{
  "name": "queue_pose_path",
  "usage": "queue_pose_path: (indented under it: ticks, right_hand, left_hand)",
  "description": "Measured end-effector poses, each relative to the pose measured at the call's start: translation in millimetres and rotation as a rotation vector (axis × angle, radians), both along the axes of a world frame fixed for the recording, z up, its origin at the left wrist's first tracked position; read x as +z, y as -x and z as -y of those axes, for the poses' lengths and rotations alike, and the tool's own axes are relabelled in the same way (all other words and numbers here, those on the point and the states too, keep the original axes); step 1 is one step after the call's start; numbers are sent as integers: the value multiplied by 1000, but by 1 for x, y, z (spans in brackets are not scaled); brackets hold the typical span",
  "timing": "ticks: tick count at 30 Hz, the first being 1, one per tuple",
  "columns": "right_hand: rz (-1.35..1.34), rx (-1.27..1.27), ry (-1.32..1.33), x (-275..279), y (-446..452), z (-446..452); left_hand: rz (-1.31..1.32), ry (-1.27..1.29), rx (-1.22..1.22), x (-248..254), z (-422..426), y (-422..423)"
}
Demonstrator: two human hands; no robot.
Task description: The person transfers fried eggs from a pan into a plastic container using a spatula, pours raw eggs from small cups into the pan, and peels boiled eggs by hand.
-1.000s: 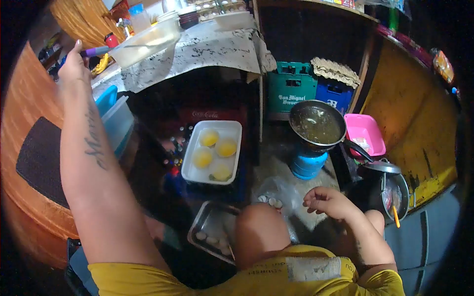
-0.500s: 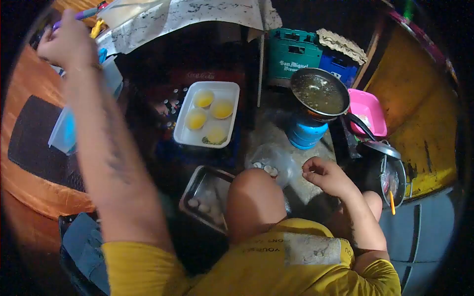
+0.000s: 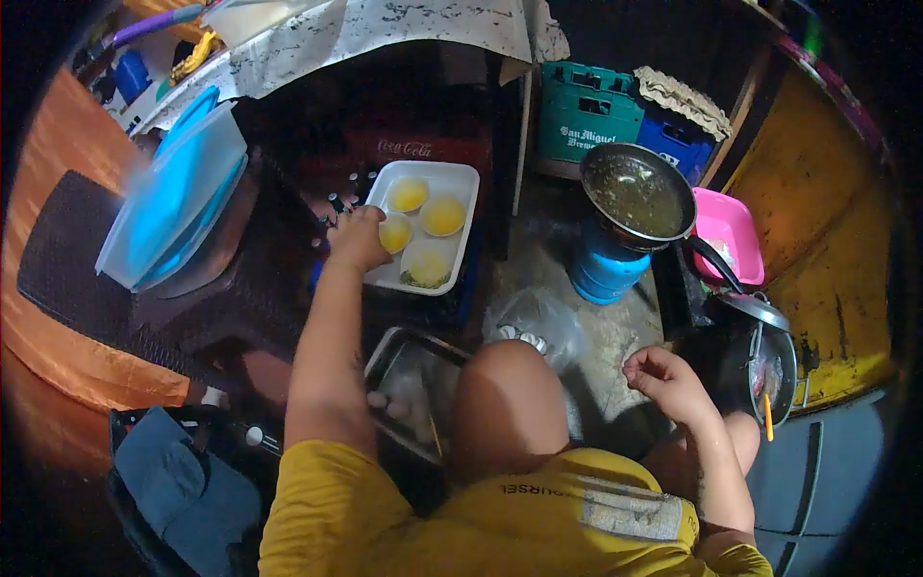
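Observation:
My left hand (image 3: 359, 239) reaches to the left side of a white tray (image 3: 460, 245). Its fingers close around the near-left bowl of yellow liquid (image 3: 395, 233), partly hiding its edge. Three similar round bowls share the tray: one at the top (image 3: 409, 194), one at the right (image 3: 442, 215), and one lower down (image 3: 426, 263) with green bits at its front. My right hand (image 3: 670, 382) hovers beside my knee, fingers curled in, with nothing visible in them. Near it, a clear plastic bag (image 3: 538, 322) holds several small whitish round pieces.
A frying pan of oil (image 3: 638, 192) sits on a blue gas canister (image 3: 610, 269), handle toward me. Further right are a pink basin (image 3: 726, 231) and a pot (image 3: 790, 370). A metal tray (image 3: 385, 356) with eggs lies by my left knee. Clear and blue plastic containers (image 3: 173, 207) stand left.
My left hand has come down from the upper left, near the purple-handled item, to the bowl in the white tray. My right hand stays curled near the knee. The view has shifted slightly.

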State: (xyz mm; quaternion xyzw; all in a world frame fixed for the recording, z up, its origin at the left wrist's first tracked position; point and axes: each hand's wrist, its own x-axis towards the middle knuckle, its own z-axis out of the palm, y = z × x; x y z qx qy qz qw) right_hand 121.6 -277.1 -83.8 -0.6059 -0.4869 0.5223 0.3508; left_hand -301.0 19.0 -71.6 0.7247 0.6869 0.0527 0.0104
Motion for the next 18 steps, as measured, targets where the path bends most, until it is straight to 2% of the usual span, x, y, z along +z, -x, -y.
queue_pose_path:
  ticks: [1, 4, 8, 10, 13, 18]
  right_hand:
    - [28, -9, 18, -3, -1, 2]
    - [31, -18, 1, -9, 0, 7]
    - [6, -75, 94, -8, 0, 6]
    - [-55, -117, 129, -7, -1, 6]
    - [-11, -83, 77, -23, -11, 6]
    - [-44, -127, 146, -23, -7, 1]
  left_hand:
    - [-107, 122, -51, -3, -5, 2]
    - [-185, 132, -98, -16, -23, 4]
    - [-211, 144, -126, -34, -43, 7]
    - [-160, 295, -84, -27, -44, 2]
    - [-155, 255, -115, -27, -44, -3]
    - [-166, 245, -148, -33, -52, -6]
